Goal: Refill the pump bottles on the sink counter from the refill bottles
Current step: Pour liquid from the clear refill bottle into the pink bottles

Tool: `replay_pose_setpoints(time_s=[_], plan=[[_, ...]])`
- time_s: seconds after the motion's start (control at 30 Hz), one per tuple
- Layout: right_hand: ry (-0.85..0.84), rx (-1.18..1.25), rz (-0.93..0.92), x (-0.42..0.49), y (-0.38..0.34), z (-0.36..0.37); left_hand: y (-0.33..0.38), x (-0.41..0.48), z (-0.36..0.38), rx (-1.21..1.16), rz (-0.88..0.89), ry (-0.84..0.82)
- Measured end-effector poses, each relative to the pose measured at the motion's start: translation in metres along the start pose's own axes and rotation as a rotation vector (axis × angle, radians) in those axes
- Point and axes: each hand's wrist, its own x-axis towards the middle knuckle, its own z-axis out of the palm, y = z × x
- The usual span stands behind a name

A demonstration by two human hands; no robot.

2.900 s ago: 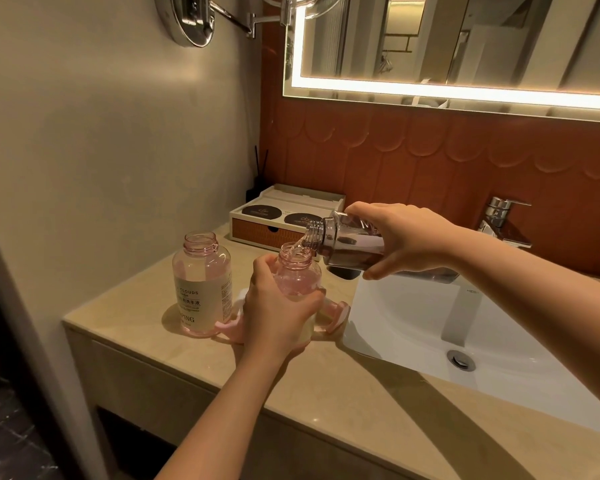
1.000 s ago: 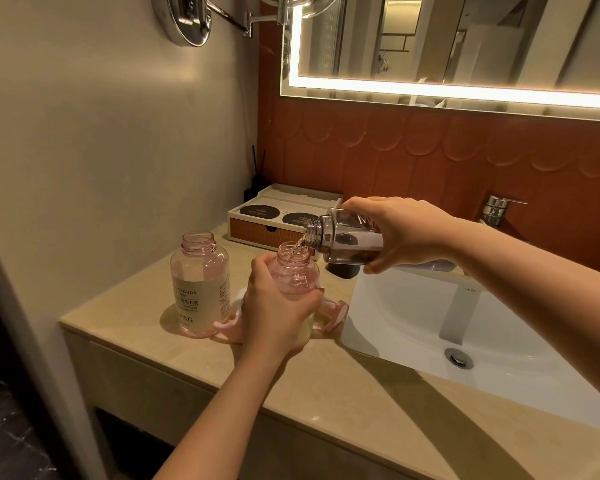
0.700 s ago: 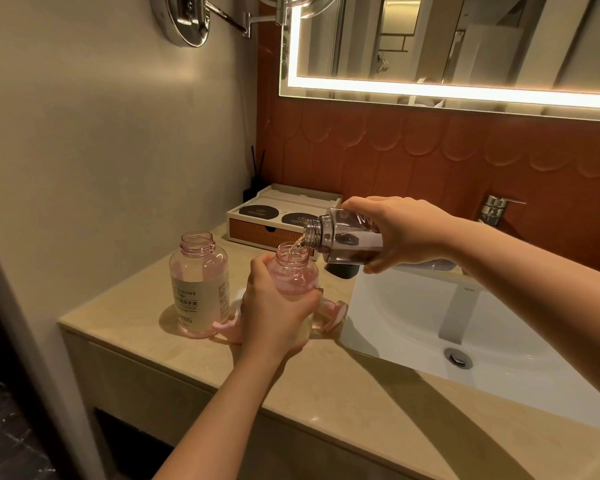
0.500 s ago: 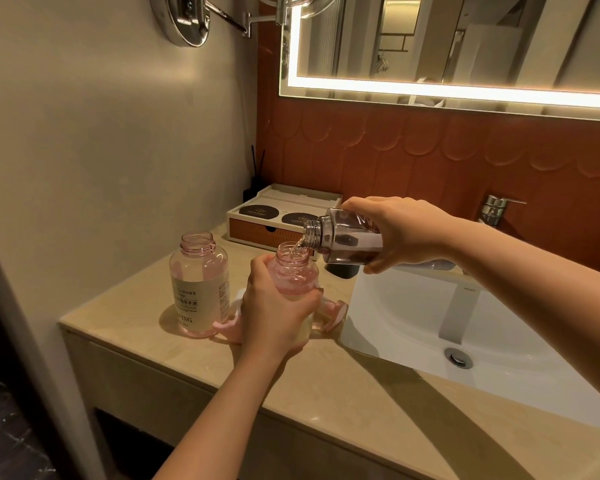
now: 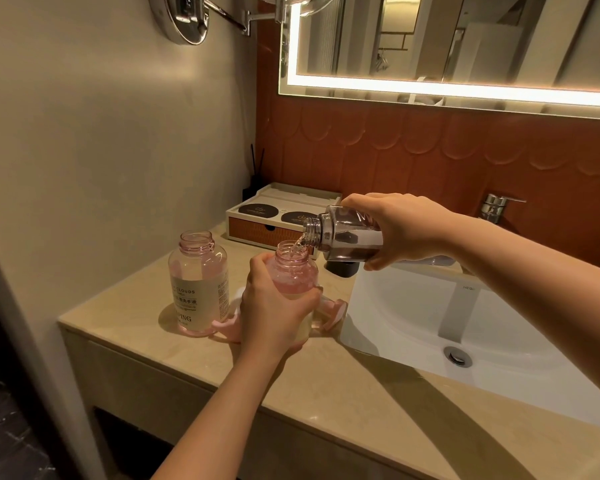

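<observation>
Bottles being refilled on a sink counter (image 5: pixel 326 393).
Open labelled bottle (image 5: pixel 199 289) is standing leftmost; left hand (image 5: pixel 274 308) is gripping a second pink bottle (image 5: pixel 293 271) upright; right hand (image 5: pixel 407 230) is holding a grey refill bottle (image 5: pixel 347 237) tilted over its neck.

1. The front strip of the counter (image 5: pixel 326 393), from its front left corner along the front edge, lies bare and passable.
2. Near the left edge stands the open labelled pink bottle (image 5: pixel 199 285). Just beside it is the second pink bottle (image 5: pixel 293 275), gripped by the left hand (image 5: pixel 274 313).
3. Pink pump heads (image 5: pixel 329 315) lie at the bottles' bases.
4. The tilted refill bottle (image 5: pixel 347 233), held in the right hand (image 5: pixel 406 230), blocks the second bottle's mouth from above.
5. A box (image 5: pixel 278 220) and a reed diffuser (image 5: pixel 255 181) fill the back left corner.
6. The basin (image 5: pixel 430 323) lies open, though the right forearm crosses above it.
</observation>
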Motion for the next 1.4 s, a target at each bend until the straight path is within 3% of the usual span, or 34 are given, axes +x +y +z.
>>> replay_pose_setpoints(time_s=[0.53, 0.9, 1.4], plan=[[0.018, 0.032, -0.017, 0.003, 0.004, 0.006, 0.001, -0.001, 0.000, 0.000, 0.012, 0.004], [-0.023, 0.380, -0.001, -0.002, 0.008, 0.025, 0.000, -0.001, 0.000, 0.005, 0.037, 0.016], [0.070, 0.790, 0.091, -0.016, 0.001, 0.052, 0.001, -0.001, 0.000, 0.010, 0.024, 0.017]])
